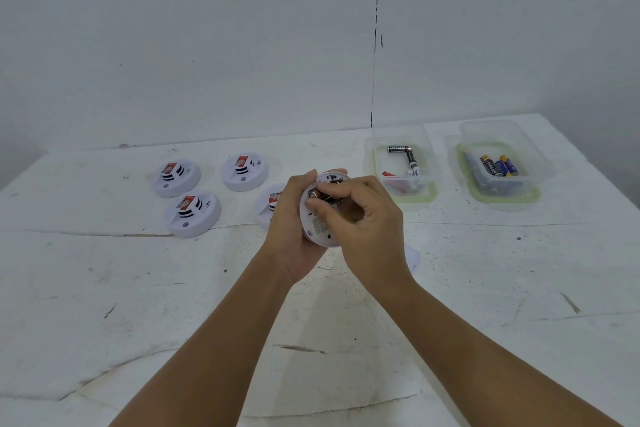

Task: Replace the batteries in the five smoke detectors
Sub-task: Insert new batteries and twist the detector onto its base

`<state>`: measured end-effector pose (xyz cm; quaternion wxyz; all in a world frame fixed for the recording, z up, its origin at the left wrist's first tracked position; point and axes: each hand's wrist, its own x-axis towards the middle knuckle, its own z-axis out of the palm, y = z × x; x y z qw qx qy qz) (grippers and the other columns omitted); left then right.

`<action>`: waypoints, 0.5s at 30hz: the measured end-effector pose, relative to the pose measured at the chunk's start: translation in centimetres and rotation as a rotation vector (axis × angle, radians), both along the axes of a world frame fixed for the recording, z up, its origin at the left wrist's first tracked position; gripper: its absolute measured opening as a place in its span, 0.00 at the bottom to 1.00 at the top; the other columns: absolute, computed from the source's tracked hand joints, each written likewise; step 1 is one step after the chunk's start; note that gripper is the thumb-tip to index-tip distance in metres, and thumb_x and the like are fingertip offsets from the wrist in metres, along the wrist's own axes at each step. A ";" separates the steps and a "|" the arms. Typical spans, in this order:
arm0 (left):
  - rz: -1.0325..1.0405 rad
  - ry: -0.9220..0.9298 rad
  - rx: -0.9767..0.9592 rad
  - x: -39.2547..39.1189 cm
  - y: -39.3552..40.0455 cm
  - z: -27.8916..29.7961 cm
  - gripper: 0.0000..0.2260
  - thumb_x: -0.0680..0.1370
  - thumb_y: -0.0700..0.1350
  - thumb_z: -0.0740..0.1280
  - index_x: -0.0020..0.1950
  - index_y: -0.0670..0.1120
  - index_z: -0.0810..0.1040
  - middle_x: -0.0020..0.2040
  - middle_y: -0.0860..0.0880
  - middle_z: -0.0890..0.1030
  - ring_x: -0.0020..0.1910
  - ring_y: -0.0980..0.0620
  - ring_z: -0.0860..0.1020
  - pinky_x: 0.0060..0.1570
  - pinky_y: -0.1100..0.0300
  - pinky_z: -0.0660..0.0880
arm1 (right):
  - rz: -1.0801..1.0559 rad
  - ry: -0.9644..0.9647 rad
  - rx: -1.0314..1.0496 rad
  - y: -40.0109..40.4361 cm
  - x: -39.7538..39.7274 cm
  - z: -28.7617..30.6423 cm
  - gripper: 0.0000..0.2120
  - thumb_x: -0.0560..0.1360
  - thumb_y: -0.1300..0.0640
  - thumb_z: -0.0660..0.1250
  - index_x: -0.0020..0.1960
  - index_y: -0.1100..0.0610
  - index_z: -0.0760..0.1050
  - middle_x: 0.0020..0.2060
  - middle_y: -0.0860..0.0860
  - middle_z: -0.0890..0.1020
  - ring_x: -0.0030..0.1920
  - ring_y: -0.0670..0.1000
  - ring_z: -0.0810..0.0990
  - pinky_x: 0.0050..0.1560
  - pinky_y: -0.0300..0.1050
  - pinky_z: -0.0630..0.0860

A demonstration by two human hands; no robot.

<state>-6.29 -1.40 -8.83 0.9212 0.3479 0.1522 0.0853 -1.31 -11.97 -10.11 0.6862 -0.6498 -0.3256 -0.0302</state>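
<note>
My left hand grips a white smoke detector from the left side, its back turned up towards me above the table. My right hand reaches over it, and its thumb and fingers pinch a battery lying in the detector's open compartment. Three more detectors lie face up at the left. Another detector lies partly hidden behind my left hand.
Two clear plastic tubs stand at the back right: the nearer tub holds a few black batteries, the further tub holds blue and dark batteries. A white paper scrap lies under my right wrist. The cracked white table meets a grey wall.
</note>
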 end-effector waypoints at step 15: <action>0.034 -0.007 0.100 0.4 0.1 -0.3 0.19 0.79 0.54 0.66 0.64 0.42 0.79 0.56 0.42 0.82 0.57 0.44 0.81 0.51 0.52 0.81 | -0.030 -0.066 0.020 -0.2 0.6 -1.2 0.09 0.72 0.59 0.80 0.50 0.59 0.86 0.46 0.52 0.84 0.50 0.47 0.83 0.51 0.32 0.76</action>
